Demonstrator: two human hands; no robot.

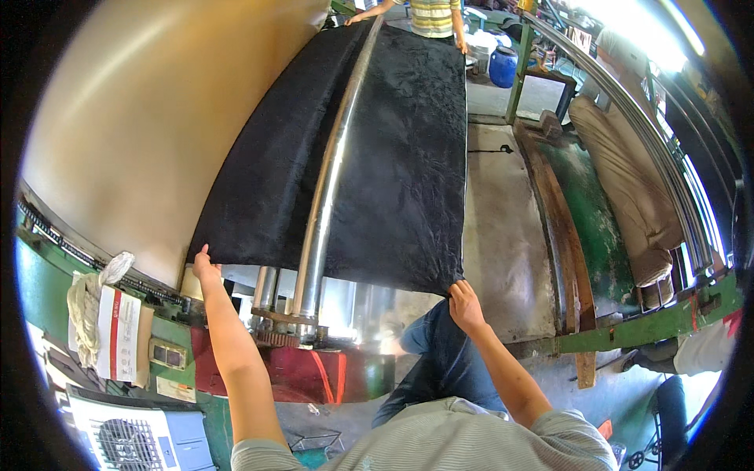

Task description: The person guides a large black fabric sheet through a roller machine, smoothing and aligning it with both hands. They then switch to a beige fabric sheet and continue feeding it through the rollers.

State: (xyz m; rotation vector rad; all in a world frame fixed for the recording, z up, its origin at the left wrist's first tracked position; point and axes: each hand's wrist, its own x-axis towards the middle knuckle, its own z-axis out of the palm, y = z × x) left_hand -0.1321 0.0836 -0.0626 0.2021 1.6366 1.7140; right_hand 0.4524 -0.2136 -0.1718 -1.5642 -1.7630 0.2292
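Note:
A wide sheet of black fabric (400, 157) stretches away from me over a long polished metal roller (330, 177). Its near left corner is pinched in my left hand (206, 265), beside the big smooth cylinder (165, 102). My right hand (466, 304) grips the near right corner, where the cloth bunches into folds. Across the far end, a co-worker in a striped shirt (431, 17) has a hand (461, 45) at the far right corner and another hand (355, 19) at the far left one.
Right of the cloth lies a pale flat panel (506, 228), then a wooden beam (561, 228) and a brown covered roll (620, 180). A toothed gear (275, 338) sits under the roller's near end. A carton (118, 334) and a fan unit (126, 436) stand at left. Far back is a blue drum (503, 67).

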